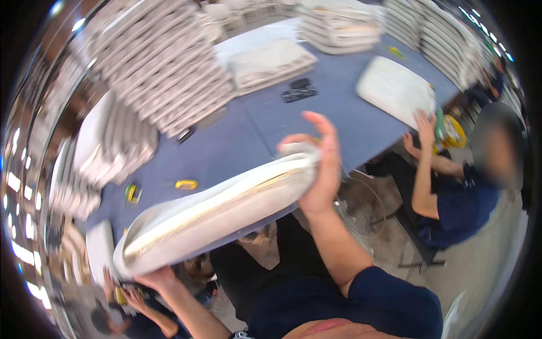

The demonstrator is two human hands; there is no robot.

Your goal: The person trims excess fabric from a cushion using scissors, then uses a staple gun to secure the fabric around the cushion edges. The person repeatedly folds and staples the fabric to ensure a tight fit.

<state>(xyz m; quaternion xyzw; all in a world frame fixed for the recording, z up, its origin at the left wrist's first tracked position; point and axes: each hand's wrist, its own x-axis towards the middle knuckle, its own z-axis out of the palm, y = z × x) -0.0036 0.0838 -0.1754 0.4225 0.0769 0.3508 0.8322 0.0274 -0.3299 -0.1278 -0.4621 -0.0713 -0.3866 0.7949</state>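
Observation:
Between my two hands a light grey upholstered seat cushion [220, 212] is held tilted on its edge, slanting up to the right. A pale yellow strip runs along its open side facing me. My left hand [160, 278] grips the lower left end from beneath, its fingers partly hidden by the cushion. At the upper right end, my right hand [323, 175] presses its palm against the cushion, thumb over the edge and fingers reaching up. On the blue table [220, 150] beyond it lie a yellow tape measure [133, 194] and a yellow cutter-like tool [186, 185].
Tall stacks of similar cushions [164, 62] stand along the far side, with a smaller pile [116, 141] at left. A black item [299, 90] lies mid-table. A co-worker [463, 198] at right handles another cushion [395, 90]; another person [138, 316] works at lower left.

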